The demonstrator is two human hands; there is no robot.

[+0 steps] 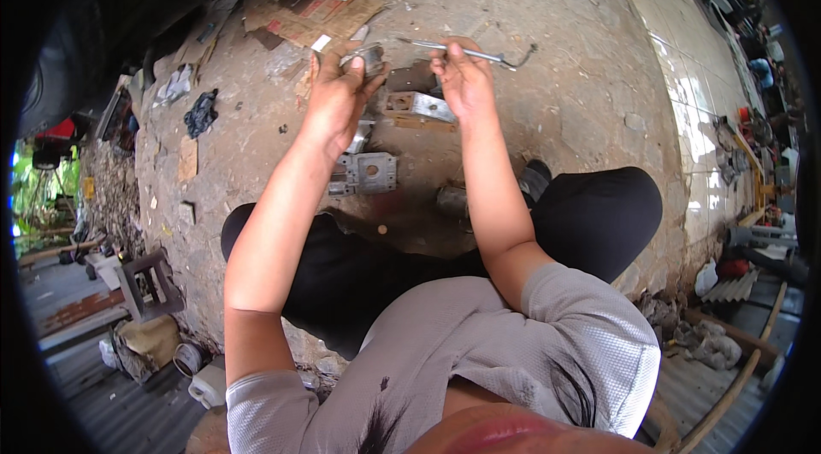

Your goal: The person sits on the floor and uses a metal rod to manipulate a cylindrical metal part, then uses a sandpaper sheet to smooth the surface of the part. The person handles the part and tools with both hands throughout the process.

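Seemingly mid-job, the head view shows a person seated on a rough concrete floor point(556, 86), both arms raised over scattered metal parts. The left hand point(335, 99) has its fingers curled shut around a small grey metal part point(366, 59), which pokes out above the fingertips and toward the thumb side. The right hand point(462, 78) pinches a thin metal rod tool point(466, 52) between thumb and fingers; the rod runs out past the fingers on both sides, its bent end well off to the right and its other tip just beside the held part, though whether the two touch I cannot tell.

Below and between the two hands, on the floor, lie a square metal plate with a centre hole point(369, 172) and a second bracket-like piece point(419, 103) nearer the right hand's fingers. Flattened cardboard point(329, 9) lies beyond the left fingertips.

As a judgement: one part is in hand being worked with the rod, while the pieces on the floor lie apart and untouched, so a good deal looks left.
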